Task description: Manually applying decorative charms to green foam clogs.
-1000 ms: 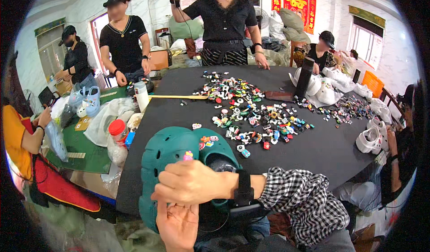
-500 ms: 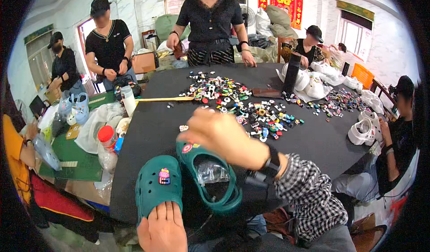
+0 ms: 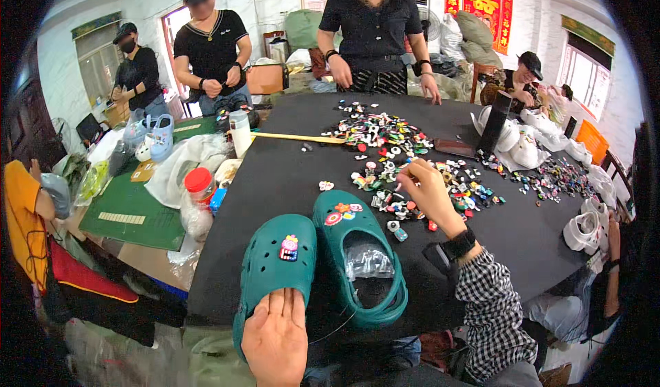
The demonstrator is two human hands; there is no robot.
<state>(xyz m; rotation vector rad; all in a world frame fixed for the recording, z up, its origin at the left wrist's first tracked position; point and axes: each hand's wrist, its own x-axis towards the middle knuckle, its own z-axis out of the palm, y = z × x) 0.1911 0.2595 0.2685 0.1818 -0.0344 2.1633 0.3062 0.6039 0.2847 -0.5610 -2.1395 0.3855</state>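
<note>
My left hand (image 3: 276,335) reaches into a dark green clog (image 3: 265,242) at the table's near edge, its fingers tucked under the upper. One colourful charm (image 3: 289,248) sits on that clog. Beside it, the other green clog (image 3: 330,239) rests on the table, with several charms (image 3: 342,212) near its toe and clear plastic inside. My right hand (image 3: 426,188) is pinched over the near side of a heap of small shoe charms (image 3: 385,134); whatever is at its fingertips is too small to make out. A loose charm (image 3: 326,185) lies just beyond the clogs.
A wooden stick (image 3: 295,137) lies by the heap. A black upright box (image 3: 494,124), white clogs (image 3: 584,230) and more charms (image 3: 550,174) are on the right. At left, a red-lidded jar (image 3: 199,184) stands by a green mat (image 3: 137,215). Several people work around the table.
My right hand has moved from above the right clog to the charm heap on the right, uncovering that clog's toe. My left hand stays in its clog. The whole view has shifted.
</note>
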